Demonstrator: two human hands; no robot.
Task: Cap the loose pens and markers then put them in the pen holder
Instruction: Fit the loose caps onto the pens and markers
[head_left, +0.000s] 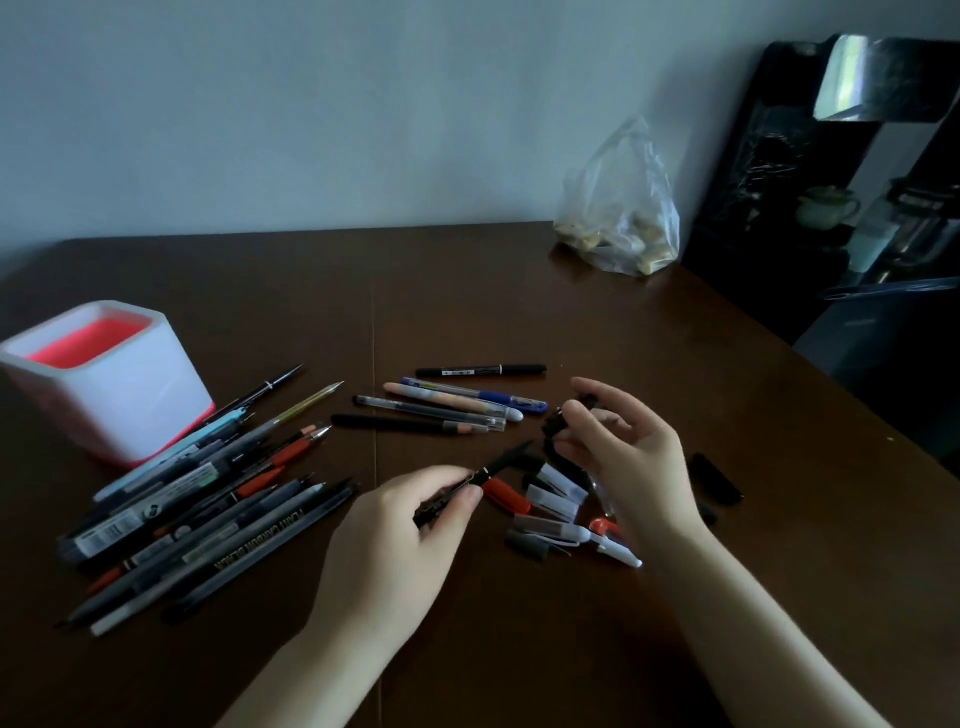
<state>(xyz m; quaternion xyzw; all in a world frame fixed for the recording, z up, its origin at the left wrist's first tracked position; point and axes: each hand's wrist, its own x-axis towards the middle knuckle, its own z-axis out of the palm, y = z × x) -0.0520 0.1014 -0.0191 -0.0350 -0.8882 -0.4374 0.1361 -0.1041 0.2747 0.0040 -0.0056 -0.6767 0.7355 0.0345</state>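
Dim, cool, bluish light, low contrast. Brightest spot: glare on the shiny dark cabinet panel (857, 78) top right. Dark brown wooden table (467, 291) shows faint sheen. Whole frame soft; white square pen holder with red inside (119, 384) smeared. Wide-angle bending at edges.

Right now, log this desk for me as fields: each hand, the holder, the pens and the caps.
Left hand: grips a black pen, tip bare
Right hand: pinches a black cap
Pen holder: white, far left, no pens visible inside
Pen heap: beside the holder, tips bare
Pen row: beyond the hands, seemingly capped
Loose caps: cluster under the right hand
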